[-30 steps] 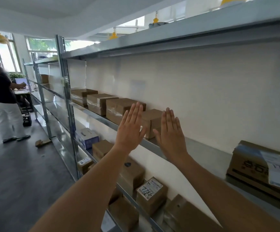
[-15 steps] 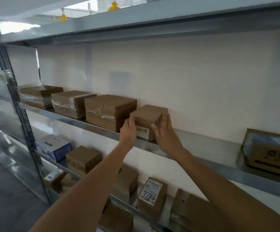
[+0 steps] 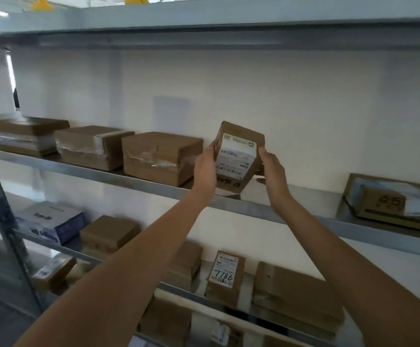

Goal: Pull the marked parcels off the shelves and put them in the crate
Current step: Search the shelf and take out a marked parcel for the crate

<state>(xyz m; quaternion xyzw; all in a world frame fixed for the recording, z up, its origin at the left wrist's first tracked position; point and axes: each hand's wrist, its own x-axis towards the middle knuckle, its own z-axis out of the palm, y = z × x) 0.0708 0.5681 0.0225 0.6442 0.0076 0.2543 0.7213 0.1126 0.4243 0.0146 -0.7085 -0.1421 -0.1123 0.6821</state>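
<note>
A small brown cardboard parcel (image 3: 239, 156) with a white printed label is tipped up off the upper metal shelf (image 3: 304, 214), its labelled face turned toward me and its lower edge just above the shelf. My left hand (image 3: 205, 169) grips its left side. My right hand (image 3: 272, 169) grips its right side. Dark handwriting runs along the parcel's bottom edge. No crate is in view.
Three taped brown boxes (image 3: 161, 156) stand in a row left of the held parcel. A flat box with a plastic sleeve (image 3: 391, 199) lies at the right end. Lower shelves hold a parcel marked 7786 (image 3: 225, 276), a blue-and-white box (image 3: 53, 222) and several brown parcels.
Both hands went from open in front of the shelf to gripping the small parcel, then tilted it up so its label faces me. The camera moved closer to the shelves.
</note>
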